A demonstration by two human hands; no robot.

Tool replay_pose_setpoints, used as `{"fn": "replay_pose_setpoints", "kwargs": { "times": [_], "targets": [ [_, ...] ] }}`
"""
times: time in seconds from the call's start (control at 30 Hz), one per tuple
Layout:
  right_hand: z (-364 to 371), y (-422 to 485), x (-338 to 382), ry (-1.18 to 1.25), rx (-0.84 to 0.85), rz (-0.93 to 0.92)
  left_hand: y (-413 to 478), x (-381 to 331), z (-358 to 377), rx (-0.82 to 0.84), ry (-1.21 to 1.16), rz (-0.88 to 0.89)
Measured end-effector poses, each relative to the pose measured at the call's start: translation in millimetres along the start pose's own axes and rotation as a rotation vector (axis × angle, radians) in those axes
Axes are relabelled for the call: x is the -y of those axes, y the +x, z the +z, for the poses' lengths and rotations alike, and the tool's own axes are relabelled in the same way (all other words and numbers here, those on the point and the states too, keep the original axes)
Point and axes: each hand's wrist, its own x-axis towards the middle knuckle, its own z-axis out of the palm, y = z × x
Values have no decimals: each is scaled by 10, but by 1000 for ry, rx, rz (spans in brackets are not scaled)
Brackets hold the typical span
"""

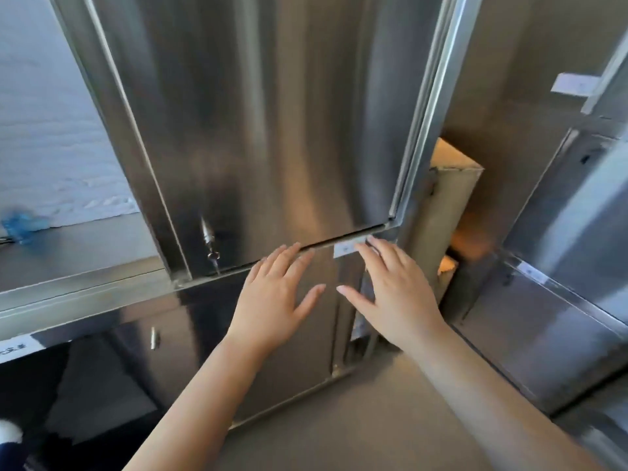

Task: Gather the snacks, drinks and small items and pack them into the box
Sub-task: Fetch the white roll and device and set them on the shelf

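I face a stainless steel cabinet. Its tall upper door (258, 124) has a key (212, 254) hanging in the lock near its lower left corner. My left hand (275, 297) is spread flat, fingertips at the gap under that door. My right hand (394, 287) is also spread, fingers touching a white label (345, 249) on the lower door (272, 351). Both hands hold nothing. A cardboard box (452, 202) shows partly behind the cabinet's right edge. No snacks or drinks are in sight.
A steel counter (78, 253) runs to the left with a blurred blue object (22, 226) on it. Another steel cabinet (560, 266) with white labels stands at the right. Grey floor (356, 419) lies below my arms.
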Motion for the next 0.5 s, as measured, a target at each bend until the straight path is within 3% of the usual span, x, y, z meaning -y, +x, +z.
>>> {"fn": "replay_pose_setpoints", "kwargs": {
  "times": [0.2, 0.5],
  "targets": [
    [-542, -751, -1080, -93, -94, 317, 470, -1199, 431, 106, -80, 264],
    [-983, -1552, -2429, -261, -88, 699, 1228, -2790, 1291, 219, -205, 594]
  ]
}}
